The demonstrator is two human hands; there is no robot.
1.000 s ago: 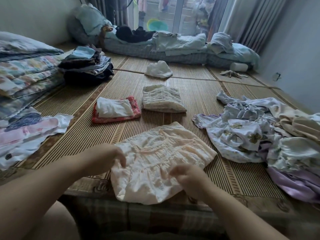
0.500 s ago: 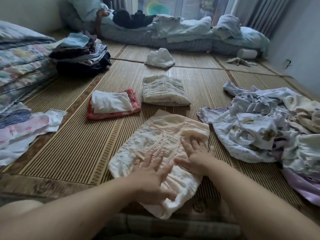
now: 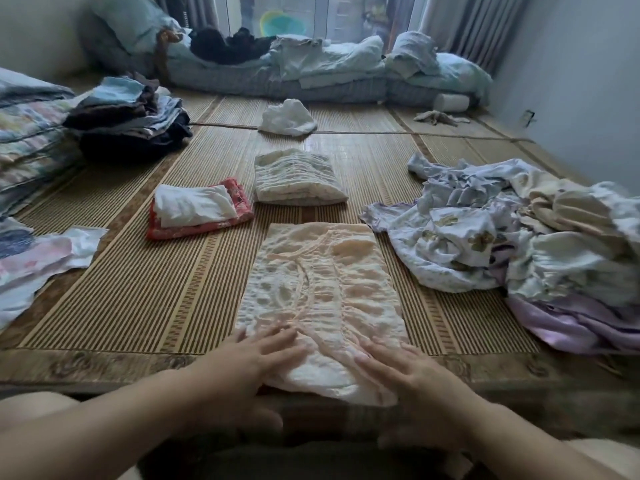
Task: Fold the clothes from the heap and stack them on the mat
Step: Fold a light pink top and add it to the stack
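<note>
1. The cream garment lies lengthwise on the mat, straight ahead of me. It is folded into a long panel, and its near end reaches the mat's patterned border. I judge it was laid along my line of sight so that the near end can be turned over toward the far end.
2. The heap sits to the right. Its floral edge comes up just beside the panel's far right corner; at this wide angle I cannot tell whether the two touch. Having it there keeps the next piece within reach of the right arm.
3. Beyond the panel, a red-and-white pile and a ribbed cream pile sit side by side. They are apart from the work and look like the likely spots for stacking.
4. The left hand lies palm down on the near left of the panel, with its fingers straight, slightly fanned and angled forward and to the right. It grasps nothing.
5. The right hand mirrors it on the near right, flat, with its fingers extended and angled to the left. It is pressing, not pinching.
6. Both forearms come in low from the bottom corners, so the weight falls through the palms. I read this as smoothing the crinkled cloth so that the fold holds its shape.
7. For the next fold, I would have each hand pinch a near corner.
</note>
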